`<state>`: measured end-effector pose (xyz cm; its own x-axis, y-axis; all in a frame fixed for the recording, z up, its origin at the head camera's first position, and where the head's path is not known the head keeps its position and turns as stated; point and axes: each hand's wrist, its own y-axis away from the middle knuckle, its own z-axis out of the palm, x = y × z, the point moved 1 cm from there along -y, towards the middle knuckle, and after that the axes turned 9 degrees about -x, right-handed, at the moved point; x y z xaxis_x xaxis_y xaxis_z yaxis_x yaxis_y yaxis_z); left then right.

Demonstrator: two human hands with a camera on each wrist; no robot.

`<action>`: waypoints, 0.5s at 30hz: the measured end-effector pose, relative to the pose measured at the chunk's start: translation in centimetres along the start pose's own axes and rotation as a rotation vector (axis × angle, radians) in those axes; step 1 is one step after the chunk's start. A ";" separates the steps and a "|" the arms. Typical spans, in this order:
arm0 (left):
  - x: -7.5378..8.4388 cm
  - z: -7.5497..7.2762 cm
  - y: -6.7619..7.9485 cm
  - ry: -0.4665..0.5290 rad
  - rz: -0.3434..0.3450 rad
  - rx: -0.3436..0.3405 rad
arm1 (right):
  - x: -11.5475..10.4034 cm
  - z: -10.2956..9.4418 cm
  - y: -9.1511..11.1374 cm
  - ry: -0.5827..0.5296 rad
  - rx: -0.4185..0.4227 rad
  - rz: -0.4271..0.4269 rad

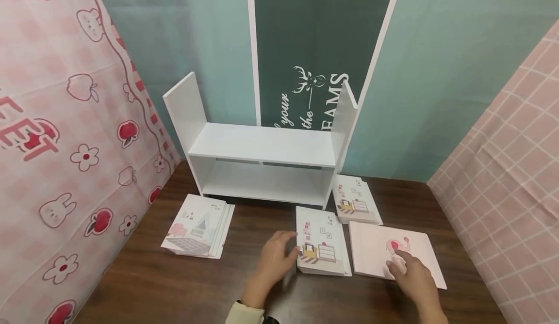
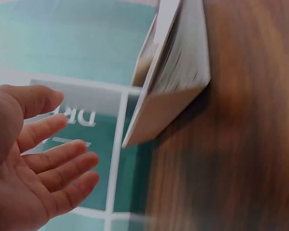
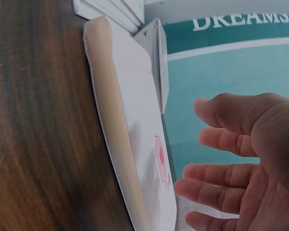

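Observation:
My left hand (image 1: 276, 257), fingers loosely spread, is at the left edge of a white book (image 1: 320, 239) with a furnished-room picture on its cover. In the left wrist view that hand (image 2: 53, 159) holds nothing, and the page edges of a thick book (image 2: 183, 53) show beside it. Over a pale pink book (image 1: 371, 251) with an elephant drawing hovers my right hand (image 1: 412, 275), fingers relaxed. The right wrist view has this hand (image 3: 231, 163) above the cover of the pink book (image 3: 135, 91), gripping nothing.
A white two-tier shelf (image 1: 262, 144) stands at the back of the dark wooden table (image 1: 144, 285). White books with a building picture (image 1: 192, 227) lie to its left front. More room-picture books (image 1: 355, 200) lie by its right side. Patterned cloths (image 1: 78, 169) hang at both sides.

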<state>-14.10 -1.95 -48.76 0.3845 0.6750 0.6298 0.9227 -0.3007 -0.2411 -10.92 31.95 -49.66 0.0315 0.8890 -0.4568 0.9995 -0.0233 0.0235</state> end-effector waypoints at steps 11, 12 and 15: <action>1.9 4.3 -1.3 0.148 0.128 0.038 | 2.1 0.0 0.1 -0.041 0.139 0.047; 2.1 4.6 -1.4 0.148 0.135 0.022 | 2.4 0.0 0.2 -0.044 0.154 0.052; 2.7 5.4 -1.7 0.132 0.140 -0.044 | 3.1 -0.1 0.1 -0.064 0.190 0.076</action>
<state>-14.48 4.05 -50.61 0.4994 0.5315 0.6842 0.8574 -0.4168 -0.3020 -10.70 34.74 -50.92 0.1013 0.8507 -0.5158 0.9780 -0.1802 -0.1051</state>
